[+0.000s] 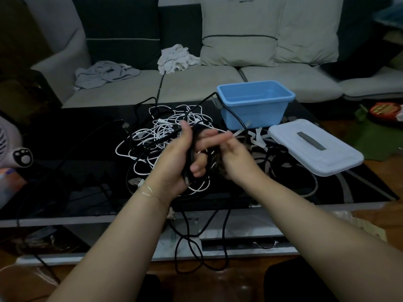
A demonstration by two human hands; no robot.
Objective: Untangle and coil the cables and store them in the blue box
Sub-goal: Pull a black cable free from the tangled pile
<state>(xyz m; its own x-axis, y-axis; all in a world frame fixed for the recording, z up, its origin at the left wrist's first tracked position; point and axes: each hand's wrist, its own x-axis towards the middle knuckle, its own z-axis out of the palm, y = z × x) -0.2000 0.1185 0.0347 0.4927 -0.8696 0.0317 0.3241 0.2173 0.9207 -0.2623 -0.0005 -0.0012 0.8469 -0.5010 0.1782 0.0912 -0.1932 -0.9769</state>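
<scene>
Coiling a black cable over the tangle, beside the blue box (255,104).

The left hand (174,158) grips a bundle of black cable (189,155); the right hand (234,153), blurred, seems to pinch a strand, though I cannot tell for certain. Its tail hangs off the table (65,149) edge toward the floor and may snag the white cables (161,131) left of the box, dragging them along. The box sits open and empty, its lid (316,147) to its right, a sofa (196,83) behind it.
</scene>
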